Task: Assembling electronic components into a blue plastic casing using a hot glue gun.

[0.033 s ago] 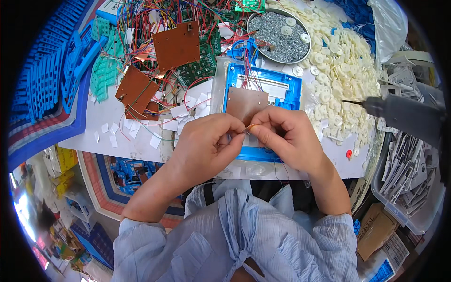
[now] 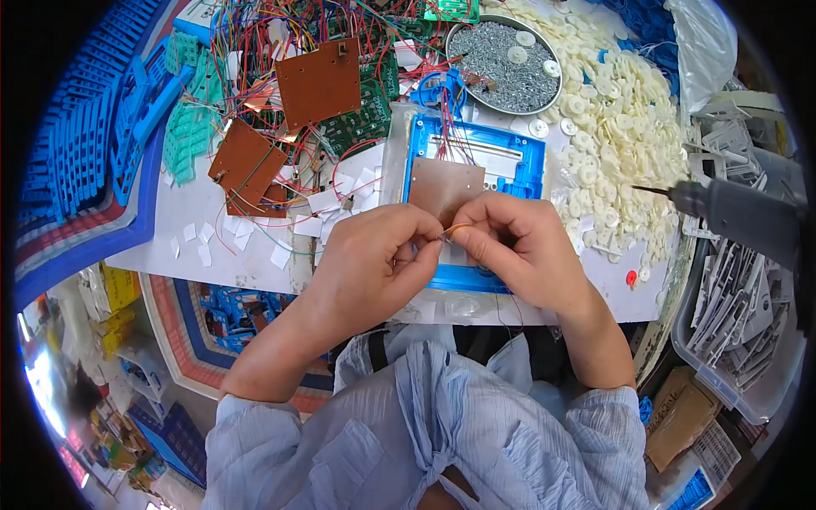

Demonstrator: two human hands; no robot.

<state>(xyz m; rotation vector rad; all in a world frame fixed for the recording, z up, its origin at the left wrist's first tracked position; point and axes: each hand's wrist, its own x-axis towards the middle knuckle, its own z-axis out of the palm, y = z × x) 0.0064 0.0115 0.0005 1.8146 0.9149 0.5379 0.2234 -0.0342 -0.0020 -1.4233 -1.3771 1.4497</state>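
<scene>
Above the near half of a blue plastic housing point(image 2: 534, 153), my hands meet fingertip to fingertip. My left hand point(image 2: 374, 263) is closed in a pinch on the end of a thin orange wire point(image 2: 459, 227). Thumb and forefinger of my right hand point(image 2: 527, 246) pinch the same wire from the other side. Just beyond the fingers, a brown circuit board point(image 2: 446, 183) lies over the housing, with red and dark wires running from its far edge. The exact wire tips are too small to make out.
An electric screwdriver point(image 2: 722, 204) hangs at the right over cream plastic discs point(image 2: 620, 127). A round tin of small screws point(image 2: 510, 72) stands at the back. Brown boards point(image 2: 319, 85) and tangled wires lie back left, near blue plastic parts point(image 2: 76, 136). A clear bin point(image 2: 739, 340) is at right.
The hanging screwdriver has shifted slightly to the right and down. My hands and the wire look practically unmoved.
</scene>
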